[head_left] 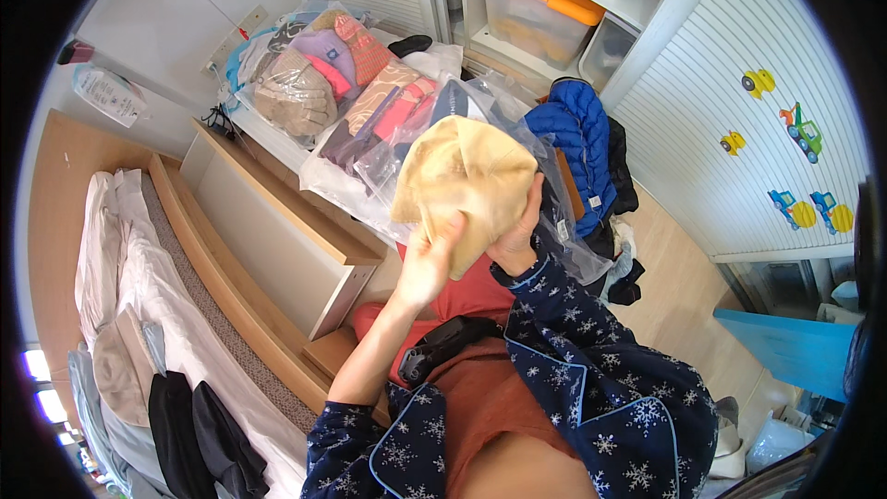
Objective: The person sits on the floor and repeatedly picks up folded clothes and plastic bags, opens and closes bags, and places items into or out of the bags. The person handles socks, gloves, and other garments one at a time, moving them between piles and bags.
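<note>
A pale yellow fabric hat [468, 173] is held up before me in both hands. My left hand [433, 256] grips its lower left edge, with the thumb lying across the cloth. On the lower right side my right hand [518, 222] clasps it, and part of those fingers is hidden behind the fabric. Beneath and beyond the hat lie clear plastic bags with folded clothes, among them a pink and patterned bundle [395, 107]. Farther back, another clear bag holds a beige knitted item [294, 93].
A blue puffer jacket [575, 145] lies on the right of the pile. An open drawer [270, 201] juts out at left, beside a bed with a beige cap [121, 367] and black garments [173, 423]. An orange-lidded storage box [537, 17] sits on a shelf. A blue panel [783, 353] stands at right.
</note>
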A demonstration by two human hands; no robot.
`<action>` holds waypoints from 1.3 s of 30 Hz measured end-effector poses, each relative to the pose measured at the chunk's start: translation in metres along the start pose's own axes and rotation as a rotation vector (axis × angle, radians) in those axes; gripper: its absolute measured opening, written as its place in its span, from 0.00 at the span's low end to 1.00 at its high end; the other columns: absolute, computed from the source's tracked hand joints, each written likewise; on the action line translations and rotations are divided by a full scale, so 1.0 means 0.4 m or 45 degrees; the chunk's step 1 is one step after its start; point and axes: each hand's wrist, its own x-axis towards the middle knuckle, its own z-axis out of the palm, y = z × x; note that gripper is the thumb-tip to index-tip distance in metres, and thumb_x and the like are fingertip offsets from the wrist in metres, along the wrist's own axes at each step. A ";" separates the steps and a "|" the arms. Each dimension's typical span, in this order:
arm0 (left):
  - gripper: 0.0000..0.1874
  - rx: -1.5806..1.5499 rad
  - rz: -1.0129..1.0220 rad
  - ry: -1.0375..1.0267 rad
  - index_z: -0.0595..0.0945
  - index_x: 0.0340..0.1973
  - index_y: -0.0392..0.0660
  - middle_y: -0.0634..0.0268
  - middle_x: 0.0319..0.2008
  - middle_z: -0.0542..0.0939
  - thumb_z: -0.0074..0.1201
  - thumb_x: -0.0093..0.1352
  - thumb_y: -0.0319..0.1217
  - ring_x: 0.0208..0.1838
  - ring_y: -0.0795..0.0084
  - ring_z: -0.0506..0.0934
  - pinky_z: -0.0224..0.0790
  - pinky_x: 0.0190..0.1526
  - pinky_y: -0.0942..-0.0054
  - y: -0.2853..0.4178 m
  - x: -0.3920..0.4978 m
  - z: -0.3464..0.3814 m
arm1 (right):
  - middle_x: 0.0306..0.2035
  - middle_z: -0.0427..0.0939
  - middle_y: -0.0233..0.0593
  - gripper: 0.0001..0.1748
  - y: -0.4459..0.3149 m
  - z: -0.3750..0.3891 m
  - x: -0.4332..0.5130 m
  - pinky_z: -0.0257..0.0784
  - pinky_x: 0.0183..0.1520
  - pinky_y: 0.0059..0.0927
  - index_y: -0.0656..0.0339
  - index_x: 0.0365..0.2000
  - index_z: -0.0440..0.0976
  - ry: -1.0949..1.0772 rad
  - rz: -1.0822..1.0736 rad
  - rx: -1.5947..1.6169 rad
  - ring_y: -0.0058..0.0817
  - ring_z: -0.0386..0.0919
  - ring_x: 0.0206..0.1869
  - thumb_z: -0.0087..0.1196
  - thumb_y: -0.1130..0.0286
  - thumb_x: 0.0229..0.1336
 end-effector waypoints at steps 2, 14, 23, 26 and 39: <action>0.25 -0.383 -0.173 0.167 0.67 0.60 0.35 0.55 0.54 0.76 0.48 0.70 0.32 0.56 0.65 0.76 0.69 0.58 0.65 0.002 0.018 -0.005 | 0.59 0.69 0.45 0.41 -0.006 -0.012 0.002 0.65 0.63 0.36 0.70 0.62 0.58 -0.086 -0.075 -0.088 0.33 0.70 0.59 0.47 0.44 0.62; 0.29 -0.207 0.003 -0.339 0.77 0.55 0.37 0.54 0.69 0.59 0.37 0.71 0.47 0.72 0.59 0.56 0.46 0.70 0.58 0.045 0.044 -0.219 | 0.50 0.75 0.46 0.31 -0.101 0.050 0.038 0.76 0.49 0.27 0.72 0.58 0.62 0.004 0.028 -0.406 0.30 0.78 0.48 0.51 0.89 0.51; 0.30 1.020 0.059 -0.275 0.82 0.50 0.41 0.49 0.72 0.51 0.67 0.58 0.47 0.72 0.51 0.53 0.44 0.70 0.57 0.119 0.075 -0.131 | 0.57 0.59 0.38 0.30 -0.085 0.096 0.028 0.64 0.61 0.26 0.70 0.57 0.65 -0.264 -0.208 -0.896 0.27 0.66 0.60 0.49 0.91 0.51; 0.21 0.790 -0.032 -0.250 0.82 0.48 0.39 0.58 0.48 0.75 0.64 0.62 0.36 0.56 0.66 0.72 0.62 0.59 0.65 0.105 0.075 -0.130 | 0.56 0.60 0.38 0.30 -0.085 0.096 0.029 0.64 0.61 0.27 0.70 0.57 0.65 -0.293 -0.271 -0.892 0.27 0.65 0.60 0.51 0.90 0.51; 0.21 0.309 0.214 0.229 0.73 0.55 0.34 0.60 0.47 0.80 0.41 0.65 0.16 0.45 0.76 0.79 0.73 0.48 0.78 0.136 0.052 -0.307 | 0.58 0.69 0.51 0.27 -0.315 -0.029 0.113 0.68 0.62 0.43 0.64 0.61 0.60 0.223 -0.199 -0.352 0.42 0.71 0.59 0.48 0.78 0.60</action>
